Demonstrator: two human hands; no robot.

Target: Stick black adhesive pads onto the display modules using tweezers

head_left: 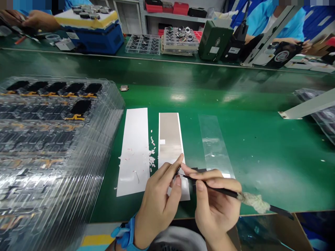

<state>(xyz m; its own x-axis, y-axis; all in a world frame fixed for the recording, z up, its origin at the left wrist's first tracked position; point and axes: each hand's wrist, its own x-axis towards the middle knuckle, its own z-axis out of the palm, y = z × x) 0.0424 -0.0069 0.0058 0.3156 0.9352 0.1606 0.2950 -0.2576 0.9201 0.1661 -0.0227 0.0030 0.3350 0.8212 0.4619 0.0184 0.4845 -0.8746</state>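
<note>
Hands close together, low over the green table (pixel 261 146). Left hand (pixel 157 198) has its fingertips (pixel 178 162) pinched; anything held there is too small to tell. Right hand (pixel 217 205) grips black tweezers (pixel 217 186), fuzzy white wrap (pixel 255 203) on the shaft, tip at the left fingers. Both over the near end of a silver-grey sheet (pixel 170 139). White sheet (pixel 133 150) to the left, white scraps (pixel 151 157) between; clear film strip (pixel 214 143) right; stacked clear trays (pixel 62 122) of black screens (pixel 81 107) far left.
</note>
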